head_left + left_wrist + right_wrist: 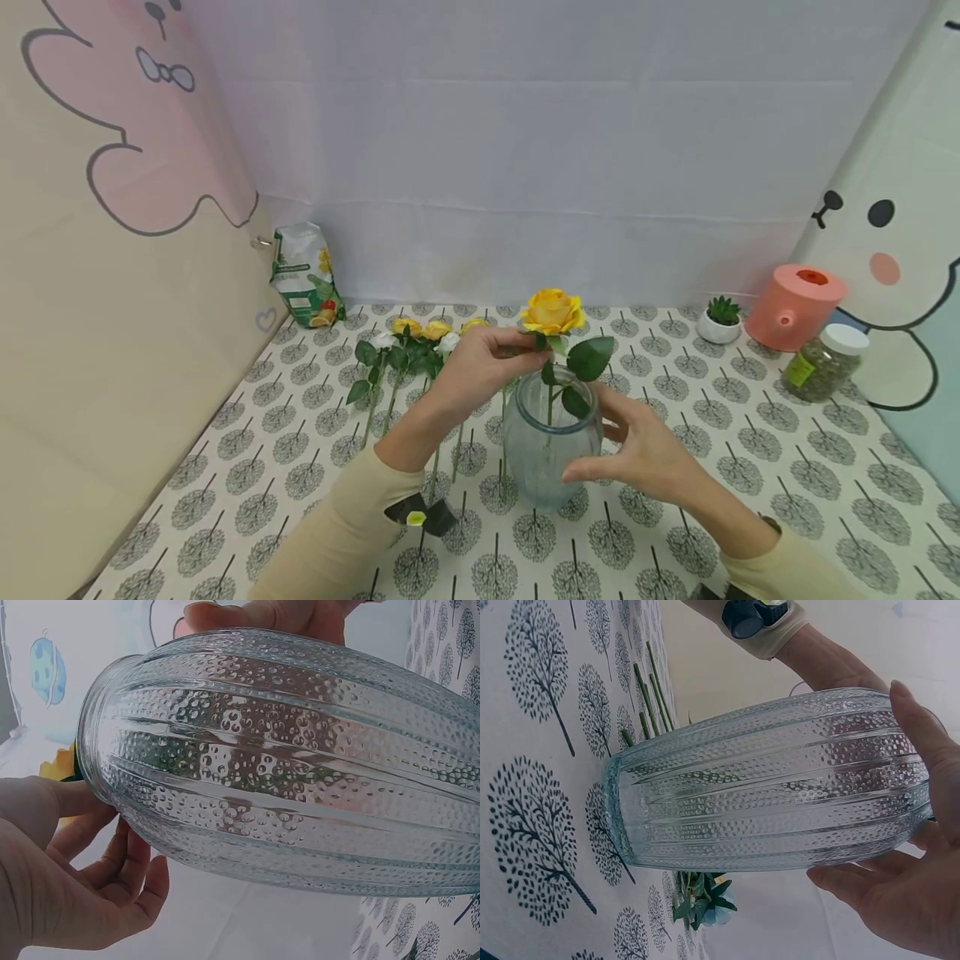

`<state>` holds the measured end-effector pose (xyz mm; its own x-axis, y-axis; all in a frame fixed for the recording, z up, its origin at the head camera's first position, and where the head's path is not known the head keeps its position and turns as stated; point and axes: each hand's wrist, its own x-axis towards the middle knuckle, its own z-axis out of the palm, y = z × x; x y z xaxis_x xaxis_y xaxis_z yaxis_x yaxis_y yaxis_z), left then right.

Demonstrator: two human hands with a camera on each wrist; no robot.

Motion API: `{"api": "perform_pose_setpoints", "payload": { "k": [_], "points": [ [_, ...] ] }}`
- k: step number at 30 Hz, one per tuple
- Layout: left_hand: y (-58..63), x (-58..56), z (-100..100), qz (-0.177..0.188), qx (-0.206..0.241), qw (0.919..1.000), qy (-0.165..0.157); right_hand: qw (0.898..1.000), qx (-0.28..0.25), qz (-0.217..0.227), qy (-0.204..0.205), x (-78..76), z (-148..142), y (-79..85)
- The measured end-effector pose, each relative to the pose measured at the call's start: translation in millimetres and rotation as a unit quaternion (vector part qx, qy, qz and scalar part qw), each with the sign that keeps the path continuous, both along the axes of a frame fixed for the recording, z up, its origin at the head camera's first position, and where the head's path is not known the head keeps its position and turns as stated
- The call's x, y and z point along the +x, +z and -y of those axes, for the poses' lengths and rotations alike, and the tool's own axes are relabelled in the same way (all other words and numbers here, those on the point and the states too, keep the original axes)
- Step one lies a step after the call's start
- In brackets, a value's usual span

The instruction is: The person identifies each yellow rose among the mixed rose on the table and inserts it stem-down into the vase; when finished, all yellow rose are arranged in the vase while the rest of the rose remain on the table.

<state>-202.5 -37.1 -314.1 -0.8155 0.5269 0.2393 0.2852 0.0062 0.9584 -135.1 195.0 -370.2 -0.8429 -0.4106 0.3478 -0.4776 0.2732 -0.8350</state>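
A clear bluish ribbed glass vase (536, 467) stands upright on the table in the middle of the head view. Just under its bloom, a yellow rose (552, 312) is pinched by my left hand (483, 362); its leaves hang over the vase mouth and its green stem reaches down inside. My right hand (648, 446) holds the vase's right side, thumb toward the front and fingers behind. In the right wrist view the dimpled vase (765, 787) lies between thumb and fingers. The vase mostly hides the rose (58, 765) in the left wrist view.
Several yellow and white roses (405, 358) lie on the tree-patterned tablecloth (330, 467) at left, partly behind my left arm. A bag (306, 275) stands at the back left. At right are a small succulent (723, 312), a pink watering can (795, 308) and a lidded jar (823, 367).
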Motion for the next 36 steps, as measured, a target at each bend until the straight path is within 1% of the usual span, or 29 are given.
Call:
{"api": "perform_pose_setpoints", "payload": {
  "k": [5,9,15,19,22,25,28,30,33,36],
  "points": [
    [-0.5,-2.5,6,0.01,-0.002,0.9999,0.002,1.0,-0.001,0.0,0.003,-0.1,0,0.8],
    [-1.4,-4.7,13,0.016,-0.005,0.9998,0.013,1.0,-0.004,0.009,0.008,0.9,0,0.9],
    [-5.8,-13.2,30,0.004,-0.007,0.9993,0.036,1.0,-0.014,0.022,0.012,2.7,1,-0.5],
    [-7.2,-22.4,49,-0.004,-0.021,0.9966,0.079,1.0,-0.017,0.022,0.012,2.5,1,-1.0],
    [-9.4,-32.5,66,-0.006,-0.023,0.992,0.124,1.0,-0.016,0.023,0.01,2.8,1,-0.5],
    [-14.9,-44.7,81,0.004,-0.027,0.9843,0.175,1.0,-0.014,0.022,0.008,2.6,0,-0.2],
    [-22.7,-56.9,93,0.013,-0.043,0.9726,0.228,1.0,-0.012,0.017,0.007,1.8,0,-0.5],
    [-30.1,-65.1,99,0.014,-0.057,0.9632,0.262,1.0,-0.013,0.014,0.009,1.1,-1,-1.1],
    [-45.1,-77.8,108,0.004,-0.09,0.9454,0.313,1.0,-0.009,0.006,0.01,0.4,-1,-1.9],
    [-61.6,-90.5,117,-0.032,-0.155,0.9193,0.361,1.0,-0.01,0.005,0.012,0.0,0,-2.1]
  ]
}}
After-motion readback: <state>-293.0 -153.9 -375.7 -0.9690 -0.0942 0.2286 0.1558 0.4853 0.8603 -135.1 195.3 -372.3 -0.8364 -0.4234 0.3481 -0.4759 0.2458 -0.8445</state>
